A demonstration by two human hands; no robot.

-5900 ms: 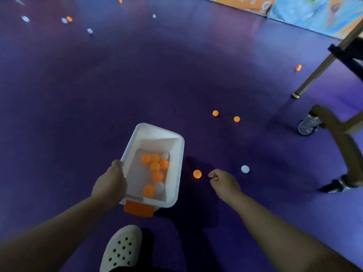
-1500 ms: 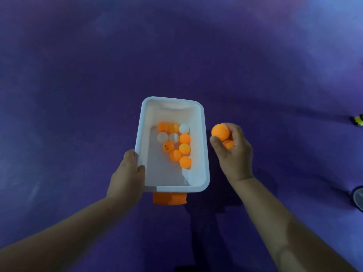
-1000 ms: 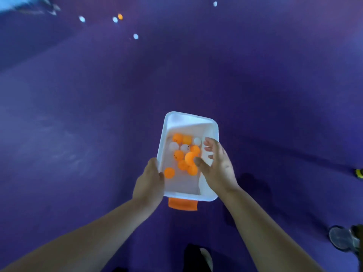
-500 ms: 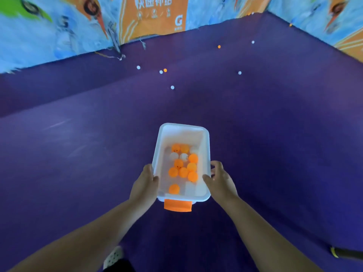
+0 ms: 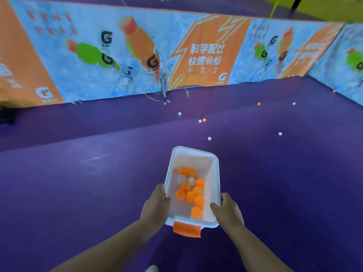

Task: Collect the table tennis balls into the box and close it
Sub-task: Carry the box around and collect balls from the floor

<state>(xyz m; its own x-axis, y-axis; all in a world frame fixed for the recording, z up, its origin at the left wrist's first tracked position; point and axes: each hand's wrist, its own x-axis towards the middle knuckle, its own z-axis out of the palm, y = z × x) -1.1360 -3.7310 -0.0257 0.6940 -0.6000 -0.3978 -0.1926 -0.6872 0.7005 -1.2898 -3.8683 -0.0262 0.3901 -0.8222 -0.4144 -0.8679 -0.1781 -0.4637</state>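
Head view: the left hand (image 5: 157, 205) and right hand (image 5: 227, 211) grip the long sides of the open white box (image 5: 215, 185), fingers wrapped over its rims, holding it above the purple floor (image 5: 78, 183). Orange and white balls (image 5: 191, 193) lie inside. More balls (image 5: 209, 138) are scattered near the banner wall (image 5: 204, 55).

Right hand (image 5: 227, 210) now grips the box (image 5: 215, 173) too.

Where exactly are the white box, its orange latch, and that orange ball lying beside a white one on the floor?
white box (image 5: 215, 173), head view, right rim.
orange latch (image 5: 187, 229), head view, middle of the tab.
orange ball (image 5: 204, 120), head view, its centre.
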